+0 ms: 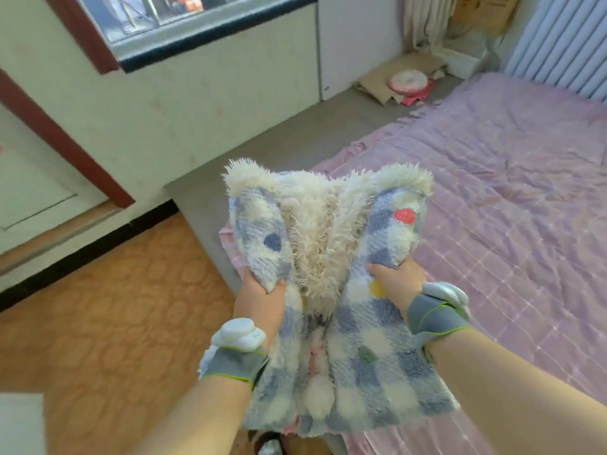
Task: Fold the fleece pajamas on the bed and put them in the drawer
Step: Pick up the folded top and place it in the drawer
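Bedroom surroundings
Orange patterned floor [115, 307], dark-silled window [197, 27], white radiator [565, 37], flattened cardboard [377, 77] with a pink round cushion [409, 81] on it

A rumpled lilac quilted cover [512, 198] lies spread over the bed [205, 224].

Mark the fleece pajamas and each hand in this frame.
fleece pajamas [368, 339], head view, on the checked blue-and-white outer side.
left hand [259, 300], head view, on the back of the hand.
right hand [397, 280], head view, on the back of the hand.
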`<state>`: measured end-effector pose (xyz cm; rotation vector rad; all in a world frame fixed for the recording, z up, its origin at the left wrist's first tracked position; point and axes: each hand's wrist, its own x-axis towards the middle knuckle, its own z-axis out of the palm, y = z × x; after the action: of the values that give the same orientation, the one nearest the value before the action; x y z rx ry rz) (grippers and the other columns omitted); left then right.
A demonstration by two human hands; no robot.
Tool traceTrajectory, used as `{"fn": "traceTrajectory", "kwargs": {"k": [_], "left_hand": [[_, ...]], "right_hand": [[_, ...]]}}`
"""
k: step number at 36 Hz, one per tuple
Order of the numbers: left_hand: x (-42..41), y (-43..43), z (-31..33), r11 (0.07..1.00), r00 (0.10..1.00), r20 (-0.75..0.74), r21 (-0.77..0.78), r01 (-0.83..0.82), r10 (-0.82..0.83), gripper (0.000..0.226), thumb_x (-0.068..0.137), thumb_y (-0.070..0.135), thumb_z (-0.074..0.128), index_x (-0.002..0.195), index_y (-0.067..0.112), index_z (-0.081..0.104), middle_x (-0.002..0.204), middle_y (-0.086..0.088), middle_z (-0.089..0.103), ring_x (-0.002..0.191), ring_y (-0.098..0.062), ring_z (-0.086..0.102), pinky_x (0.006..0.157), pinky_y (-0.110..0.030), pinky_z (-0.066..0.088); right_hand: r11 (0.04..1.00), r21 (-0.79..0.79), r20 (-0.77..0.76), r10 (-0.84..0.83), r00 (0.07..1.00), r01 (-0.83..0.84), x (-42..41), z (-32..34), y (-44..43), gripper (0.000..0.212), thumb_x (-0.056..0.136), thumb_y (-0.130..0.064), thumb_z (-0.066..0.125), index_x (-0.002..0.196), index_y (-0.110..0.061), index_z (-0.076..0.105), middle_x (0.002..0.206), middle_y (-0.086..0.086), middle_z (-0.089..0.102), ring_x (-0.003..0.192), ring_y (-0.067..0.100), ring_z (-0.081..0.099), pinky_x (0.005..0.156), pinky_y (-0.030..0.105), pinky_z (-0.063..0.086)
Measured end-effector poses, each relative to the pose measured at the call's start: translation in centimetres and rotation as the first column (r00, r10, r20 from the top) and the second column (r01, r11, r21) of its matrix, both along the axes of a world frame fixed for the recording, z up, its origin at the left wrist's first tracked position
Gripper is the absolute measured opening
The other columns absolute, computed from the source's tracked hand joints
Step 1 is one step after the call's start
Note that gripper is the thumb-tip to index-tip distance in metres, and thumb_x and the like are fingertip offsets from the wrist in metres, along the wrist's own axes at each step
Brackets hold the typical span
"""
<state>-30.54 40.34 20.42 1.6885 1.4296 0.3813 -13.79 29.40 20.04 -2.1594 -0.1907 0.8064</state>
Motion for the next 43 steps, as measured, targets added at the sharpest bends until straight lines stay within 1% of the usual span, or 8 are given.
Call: {"fn": "traceTrajectory", "kwargs": {"k": [4, 7, 14, 17, 22, 30, 33, 43], "left_hand": [[-8.8, 1.1, 1.9, 0.973, 0.972, 0.047, 0.023, -0.23, 0.228, 0.049, 0.088, 0.023, 0.061, 0.133, 0.018, 0.044, 0.124, -0.007, 0.061, 0.111, -0.032, 0.057, 0.084, -0.028, 0.041], [-13.9, 0.9, 3.2, 0.935, 0.933, 0.061, 0.01, -0.356, 0.354, 0.046, 0.088, 0.024, 0.061, 0.131, 0.017, 0.048, 0.122, -0.007, 0.061, 0.11, -0.032, 0.058, 0.082, -0.027, 0.04], [-30.2, -2.9, 5.7, 0.7, 0.706, 0.141, 0.101, -0.707, 0.694, 0.057, 0.092, 0.019, 0.057, 0.144, 0.018, 0.034, 0.139, -0.003, 0.048, 0.129, -0.025, 0.044, 0.093, -0.015, 0.026], [-37.2, -5.9, 5.5, 0.546, 0.544, 0.128, 0.016, -0.837, 0.829, 0.054, 0.092, 0.028, 0.056, 0.141, 0.017, 0.037, 0.137, -0.005, 0.05, 0.124, -0.03, 0.048, 0.107, -0.032, 0.034], [-47.0, -11.5, 3.2, 0.328, 0.329, 0.018, 0.032, -0.944, 0.944, 0.068, 0.079, 0.055, 0.055, 0.136, 0.024, 0.036, 0.13, -0.005, 0.056, 0.114, -0.033, 0.055, 0.1, -0.046, 0.042], [-55.9, -21.0, 2.3, -0.049, -0.055, 0.094, -0.063, -0.997, 0.994, 0.042, 0.088, 0.024, 0.06, 0.126, 0.011, 0.046, 0.105, -0.007, 0.062, 0.099, -0.03, 0.06, 0.076, -0.03, 0.04], [-58.3, -24.2, 2.0, -0.183, -0.188, 0.052, -0.08, -0.98, 0.981, 0.043, 0.088, 0.024, 0.059, 0.126, 0.01, 0.045, 0.105, -0.009, 0.06, 0.1, -0.031, 0.059, 0.076, -0.031, 0.039], [-60.6, -29.4, 0.2, -0.64, -0.651, 0.027, -0.154, -0.753, 0.759, 0.05, 0.088, 0.028, 0.059, 0.13, 0.008, 0.043, 0.114, -0.014, 0.061, 0.104, -0.032, 0.059, 0.086, -0.038, 0.045]], "right_hand": [[0.97, 0.054, 0.035, 0.237, 0.971, -0.239, -6.6, 3.7, 4.6, 0.016, 0.083, -0.02, 0.066, 0.085, -0.012, 0.052, 0.068, 0.003, 0.05, 0.077, 0.027, 0.052, 0.068, 0.037, 0.042], [0.924, 0.065, 0.066, 0.374, 0.925, -0.378, -10.7, 4.8, 7.4, 0.018, 0.082, -0.019, 0.067, 0.095, -0.01, 0.059, 0.082, 0.01, 0.059, 0.085, 0.033, 0.06, 0.08, 0.046, 0.05], [0.691, 0.091, 0.102, 0.71, 0.697, -0.717, -27.8, 6.4, 13.0, 0.02, 0.081, -0.023, 0.069, 0.098, -0.016, 0.062, 0.088, 0.009, 0.061, 0.084, 0.03, 0.059, 0.075, 0.038, 0.05], [0.55, 0.074, 0.119, 0.823, 0.555, -0.832, -36.0, 6.8, 13.2, 0.013, 0.082, -0.024, 0.068, 0.086, -0.017, 0.057, 0.085, 0.008, 0.06, 0.079, 0.029, 0.058, 0.072, 0.037, 0.049], [0.32, 0.055, 0.126, 0.938, 0.324, -0.946, -47.4, 6.9, 11.6, 0.018, 0.085, -0.024, 0.066, 0.098, -0.011, 0.063, 0.091, 0.01, 0.063, 0.08, 0.028, 0.055, 0.072, 0.035, 0.046], [-0.083, 0.042, 0.075, 0.994, -0.08, -0.996, -63.0, 6.0, 6.6, 0.036, 0.083, -0.021, 0.068, 0.118, -0.014, 0.061, 0.101, 0.008, 0.063, 0.087, 0.028, 0.056, 0.082, 0.037, 0.051], [-0.224, 0.026, 0.074, 0.972, -0.222, -0.974, -67.8, 5.8, 4.4, 0.033, 0.081, -0.02, 0.07, 0.113, -0.013, 0.062, 0.106, 0.012, 0.066, 0.093, 0.033, 0.061, 0.086, 0.045, 0.053], [-0.708, -0.078, 0.088, 0.697, -0.712, -0.702, -79.4, 3.9, 0.0, 0.04, 0.084, -0.022, 0.067, 0.12, -0.006, 0.06, 0.115, 0.019, 0.063, 0.099, 0.036, 0.059, 0.073, 0.032, 0.04]]}}
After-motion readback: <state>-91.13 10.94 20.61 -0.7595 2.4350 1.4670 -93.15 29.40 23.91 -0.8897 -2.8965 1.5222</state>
